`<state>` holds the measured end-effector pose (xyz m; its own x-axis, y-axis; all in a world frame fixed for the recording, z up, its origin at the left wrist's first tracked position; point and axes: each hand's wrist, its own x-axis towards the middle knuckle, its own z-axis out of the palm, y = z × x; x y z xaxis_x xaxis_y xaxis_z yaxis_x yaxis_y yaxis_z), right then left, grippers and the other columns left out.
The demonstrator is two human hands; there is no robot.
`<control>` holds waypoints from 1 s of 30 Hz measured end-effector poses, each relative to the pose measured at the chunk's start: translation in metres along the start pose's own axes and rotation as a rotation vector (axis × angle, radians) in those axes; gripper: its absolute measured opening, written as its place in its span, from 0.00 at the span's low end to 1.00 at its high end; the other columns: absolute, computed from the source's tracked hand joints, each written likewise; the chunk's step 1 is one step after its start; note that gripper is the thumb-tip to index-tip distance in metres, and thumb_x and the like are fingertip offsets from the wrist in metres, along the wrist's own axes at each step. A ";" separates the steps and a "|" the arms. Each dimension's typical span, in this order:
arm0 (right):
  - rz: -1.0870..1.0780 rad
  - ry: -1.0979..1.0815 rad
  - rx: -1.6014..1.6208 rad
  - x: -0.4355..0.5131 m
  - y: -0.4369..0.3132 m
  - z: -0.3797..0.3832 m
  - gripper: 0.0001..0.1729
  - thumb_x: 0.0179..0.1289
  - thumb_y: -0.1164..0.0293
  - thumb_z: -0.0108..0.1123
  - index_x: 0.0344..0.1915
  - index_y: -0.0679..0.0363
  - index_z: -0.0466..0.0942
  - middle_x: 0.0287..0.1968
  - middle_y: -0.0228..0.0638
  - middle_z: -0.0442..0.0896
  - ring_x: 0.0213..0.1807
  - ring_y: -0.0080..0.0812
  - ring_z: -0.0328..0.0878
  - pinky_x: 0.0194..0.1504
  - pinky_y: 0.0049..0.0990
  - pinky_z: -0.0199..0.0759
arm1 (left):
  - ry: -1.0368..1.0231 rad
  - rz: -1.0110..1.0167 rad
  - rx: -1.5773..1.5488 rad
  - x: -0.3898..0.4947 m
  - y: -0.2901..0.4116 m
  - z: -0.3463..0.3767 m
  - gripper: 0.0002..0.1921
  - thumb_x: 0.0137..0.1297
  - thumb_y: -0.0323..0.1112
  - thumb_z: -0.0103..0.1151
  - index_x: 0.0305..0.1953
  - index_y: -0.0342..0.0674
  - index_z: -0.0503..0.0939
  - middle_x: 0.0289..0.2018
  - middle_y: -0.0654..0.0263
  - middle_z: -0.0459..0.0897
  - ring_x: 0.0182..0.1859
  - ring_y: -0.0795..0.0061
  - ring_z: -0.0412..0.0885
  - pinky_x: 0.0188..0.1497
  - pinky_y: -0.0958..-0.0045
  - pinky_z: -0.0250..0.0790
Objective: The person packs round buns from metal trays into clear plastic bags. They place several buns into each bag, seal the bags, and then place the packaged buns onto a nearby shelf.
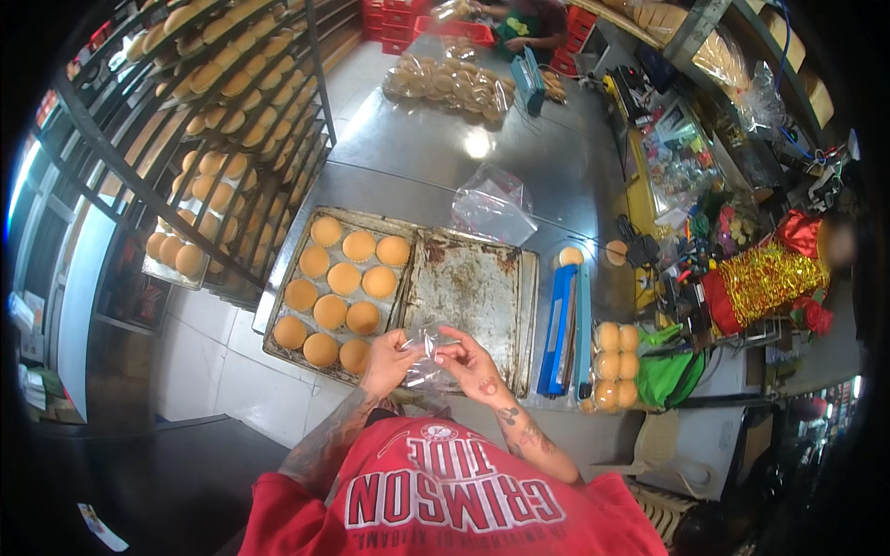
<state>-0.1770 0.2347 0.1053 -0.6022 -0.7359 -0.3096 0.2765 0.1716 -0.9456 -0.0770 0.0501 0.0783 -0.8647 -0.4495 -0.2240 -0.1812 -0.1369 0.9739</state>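
A clear plastic bag (425,365) is stretched between my two hands in front of my chest. My left hand (388,361) pinches one side of it, and my right hand (467,365) grips the other side with the index finger held out. Left of the bag lies a baking tray (398,306) with several round golden cakes (329,311) in rows on it. Under and beyond my right hand is a bare, stained baking tray (462,292). More clear plastic bags (494,205) lie past the trays on the steel table (389,170).
A blue bag sealer (560,330) stands right of the trays, beside a pack of round cakes (616,361) and a green bag (671,372). At left rises a rack (236,160) loaded with bread. Bagged buns (452,87) and another sealer (528,82) sit farther off, near a person (532,31).
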 end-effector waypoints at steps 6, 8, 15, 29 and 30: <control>-0.028 -0.041 -0.037 0.000 0.000 0.009 0.40 0.73 0.80 0.70 0.80 0.60 0.65 0.53 0.34 0.91 0.51 0.21 0.86 0.58 0.26 0.80 | -0.134 -0.069 0.245 0.001 0.006 0.002 0.13 0.71 0.36 0.72 0.36 0.32 0.83 0.29 0.70 0.85 0.33 0.80 0.77 0.35 0.69 0.71; -0.086 0.007 0.171 0.001 -0.001 0.000 0.37 0.74 0.80 0.70 0.78 0.61 0.67 0.50 0.32 0.91 0.46 0.22 0.86 0.56 0.25 0.80 | -0.032 0.038 0.461 0.005 0.018 -0.013 0.20 0.69 0.43 0.76 0.29 0.34 0.79 0.21 0.67 0.77 0.28 0.80 0.72 0.31 0.68 0.68; -0.004 -0.017 -0.174 0.013 -0.014 -0.012 0.10 0.73 0.73 0.67 0.51 0.56 0.90 0.52 0.36 0.89 0.56 0.27 0.83 0.59 0.30 0.77 | -0.076 0.789 0.951 0.053 0.017 -0.036 0.26 0.67 0.35 0.67 0.66 0.43 0.77 0.52 0.54 0.78 0.50 0.54 0.86 0.46 0.57 0.78; 0.214 0.352 -0.606 0.089 -0.014 0.105 0.39 0.71 0.64 0.72 0.79 0.54 0.70 0.36 0.37 0.87 0.38 0.36 0.86 0.42 0.36 0.81 | -0.431 0.636 1.100 0.137 0.070 -0.200 0.29 0.72 0.23 0.54 0.74 0.45 0.72 0.75 0.58 0.72 0.54 0.53 0.87 0.53 0.51 0.82; 0.215 0.313 -0.343 0.097 -0.019 0.132 0.35 0.74 0.65 0.69 0.77 0.53 0.71 0.35 0.35 0.87 0.37 0.35 0.86 0.42 0.33 0.81 | -0.445 0.637 1.096 0.134 0.067 -0.206 0.31 0.70 0.23 0.55 0.75 0.43 0.70 0.78 0.56 0.68 0.51 0.53 0.88 0.52 0.53 0.83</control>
<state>-0.1413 0.0737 0.1067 -0.7688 -0.4376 -0.4664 0.1891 0.5411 -0.8194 -0.1089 -0.2008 0.1056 -0.9778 0.1823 0.1033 0.2095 0.8533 0.4776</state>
